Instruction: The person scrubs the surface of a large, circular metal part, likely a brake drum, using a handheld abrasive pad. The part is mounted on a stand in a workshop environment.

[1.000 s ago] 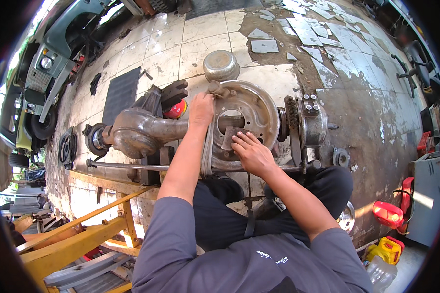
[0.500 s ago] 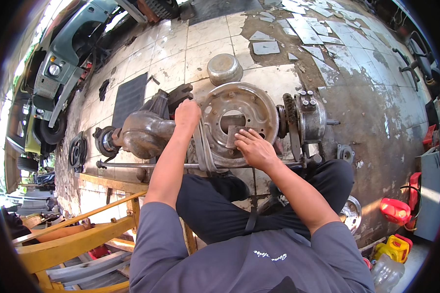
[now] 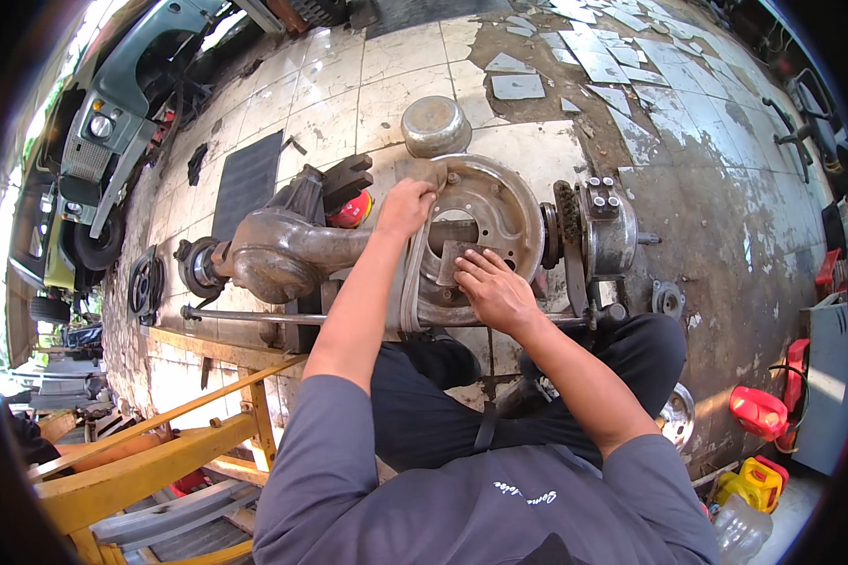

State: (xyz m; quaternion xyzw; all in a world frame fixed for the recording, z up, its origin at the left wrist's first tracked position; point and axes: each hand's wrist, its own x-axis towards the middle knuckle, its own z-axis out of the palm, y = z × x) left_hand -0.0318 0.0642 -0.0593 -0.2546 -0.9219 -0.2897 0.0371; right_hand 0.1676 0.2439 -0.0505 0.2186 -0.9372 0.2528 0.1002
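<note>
A round, worn metal brake backing plate [image 3: 513,202] stands in front of me, with a large centre hole and smaller holes. My left hand [image 3: 408,207] is closed on a long grey-brown strip [image 3: 412,278] at the plate's upper left. The strip runs down along the plate's left side; a brown flap [image 3: 421,170] of similar colour shows beyond the fingers. My right hand [image 3: 496,292] grips a flat brown piece [image 3: 450,262] over the lower part of the centre hole, fingers together on top, thumb hidden. Whether strip and piece are joined, I cannot tell.
A metal axle housing [image 3: 273,250] extends left from the plate; a hub [image 3: 605,226] stands to its right. A thin rod [image 3: 245,315] crosses nearer me. Beyond lies a round metal drum [image 3: 433,125]. A yellow frame [image 3: 160,476] stands at lower left.
My left hand has moved right and slightly up, and the strip has shifted right with it. A red and yellow container has come into sight behind the axle. My right hand has barely moved.
</note>
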